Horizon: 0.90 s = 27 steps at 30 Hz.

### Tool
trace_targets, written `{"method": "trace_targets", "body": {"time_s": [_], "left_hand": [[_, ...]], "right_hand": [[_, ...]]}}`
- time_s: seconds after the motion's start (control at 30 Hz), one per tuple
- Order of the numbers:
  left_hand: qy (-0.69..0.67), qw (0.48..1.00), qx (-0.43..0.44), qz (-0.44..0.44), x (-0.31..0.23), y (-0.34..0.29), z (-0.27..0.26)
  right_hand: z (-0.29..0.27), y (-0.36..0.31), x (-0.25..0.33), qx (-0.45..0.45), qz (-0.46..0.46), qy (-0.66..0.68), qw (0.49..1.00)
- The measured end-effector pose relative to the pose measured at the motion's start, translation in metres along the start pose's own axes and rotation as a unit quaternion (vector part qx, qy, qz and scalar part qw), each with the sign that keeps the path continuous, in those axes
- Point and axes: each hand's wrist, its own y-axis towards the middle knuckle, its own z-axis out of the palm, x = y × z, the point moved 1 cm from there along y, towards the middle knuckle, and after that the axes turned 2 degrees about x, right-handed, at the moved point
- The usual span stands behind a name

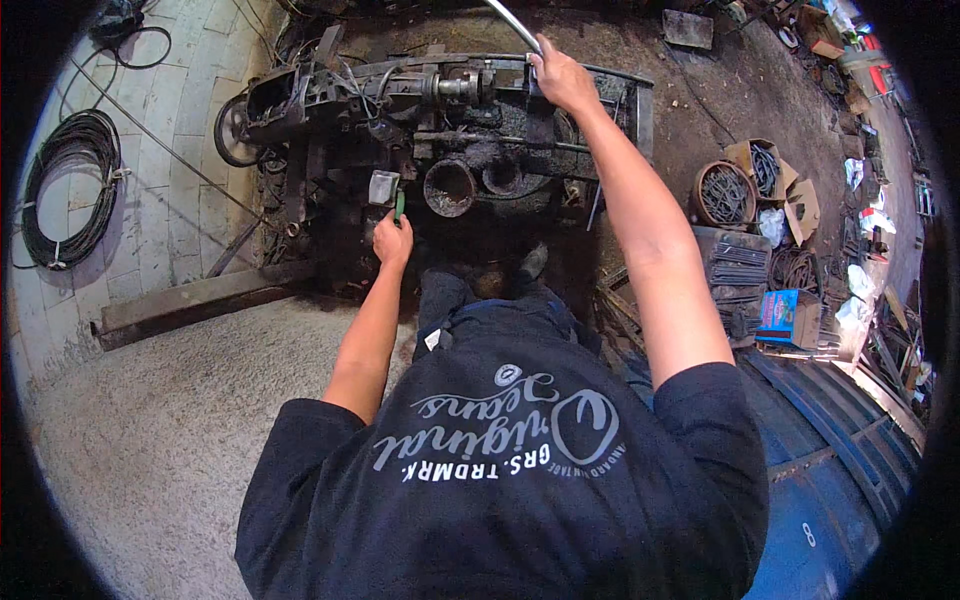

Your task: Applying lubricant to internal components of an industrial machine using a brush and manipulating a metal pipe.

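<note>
My left hand [393, 240] is closed around a tool with a green handle [400, 205]. At the handle's far end, a pale, squarish piece [383, 187] shows; whether it belongs to the tool I cannot tell. Farther away and to the right, my right hand [566, 80] is wrapped around a shiny metal rod [513, 22], which slants up and left out of view. Below the rod stands a dark, greasy lathe-like machine [330, 100] with a bright cylindrical part [458, 88]. A round metal container [449, 188] sits at the machine's near side, just right of my left hand.
A coil of black cable [72, 190] lies at the left. To the right are a round tub of metal scraps [725, 193], a dark crate of rods [738, 262] and a blue box [785, 316]. A metal beam [205, 303] runs along the floor near the machine.
</note>
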Motion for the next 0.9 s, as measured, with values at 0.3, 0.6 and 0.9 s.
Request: {"method": "trace_targets", "body": {"time_s": [0.3,0.6,0.9], "left_hand": [[0.003,1.0,0.006,-0.011,-0.002,-0.001,-0.001],[0.008,1.0,-0.004,0.006,-0.004,-0.003,-0.004],[-0.002,1.0,-0.002,0.006,-0.005,-0.004,-0.004]], "right_hand": [[0.003,0.001,-0.002,-0.012,-0.003,0.003,1.0],[0.0,0.001,0.001,0.004,0.014,-0.003,1.0],[0.004,0.002,0.002,-0.005,-0.002,0.004,1.0]]}}
